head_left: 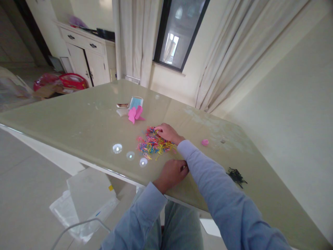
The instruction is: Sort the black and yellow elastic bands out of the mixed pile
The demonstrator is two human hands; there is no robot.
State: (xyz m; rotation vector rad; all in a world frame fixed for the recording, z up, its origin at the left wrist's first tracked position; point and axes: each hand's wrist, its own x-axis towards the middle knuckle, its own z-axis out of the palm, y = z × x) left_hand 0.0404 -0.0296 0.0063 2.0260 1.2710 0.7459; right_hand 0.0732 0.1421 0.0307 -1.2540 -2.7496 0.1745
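Note:
A loose heap of thin rubber bands (153, 145) in red, yellow, blue and pink lies on the table. My right hand (168, 132) reaches over its far right side, fingers together and tips pinched among the bands. Nearer the table's front edge, my left hand (171, 173) rests with its fingers curled in, beside my right sleeve. Whatever those curled fingers hold, if anything, is hidden. Three small round clear dishes (130, 155) stand in a slanting row left of the heap.
Beyond the heap lie a pink folded piece (135, 114) and a blue face mask (136, 102). To the right are a small pink item (205, 142) and a bunch of black bands (236, 176). The glossy table (78, 118) has its front edge close to my legs.

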